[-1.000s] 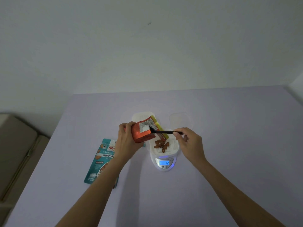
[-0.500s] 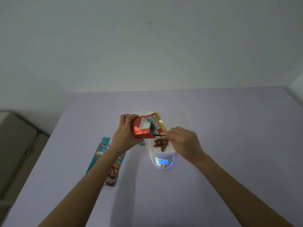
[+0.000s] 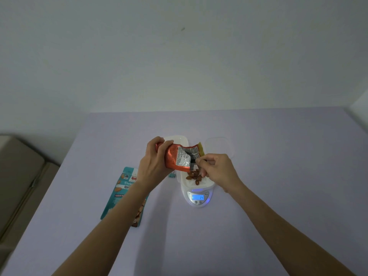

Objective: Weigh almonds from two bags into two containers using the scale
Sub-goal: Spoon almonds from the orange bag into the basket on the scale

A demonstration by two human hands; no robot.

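Observation:
My left hand [image 3: 153, 162] grips an orange almond bag [image 3: 176, 158], tilted with its open mouth to the right above the scale. My right hand [image 3: 217, 170] pinches a thin black utensil [image 3: 194, 162] whose tip is inside the bag's mouth. Several almonds [image 3: 194, 176] lie in a white container [image 3: 207, 183] on the white scale [image 3: 198, 198]; its blue display reads 14. A teal almond bag [image 3: 123, 194] lies flat on the table to the left, partly under my left forearm.
A white lid or second container [image 3: 177, 139] sits behind the orange bag, and a clear one [image 3: 219, 144] at the back right. A small teal clip [image 3: 172, 175] lies beside the scale. The lilac table [image 3: 278, 176] ends at a wall; beige furniture [image 3: 18, 176] stands at left.
My right hand has moved left and pushed the black utensil deeper into the bag's mouth. The orange bag has tipped flatter over the scale.

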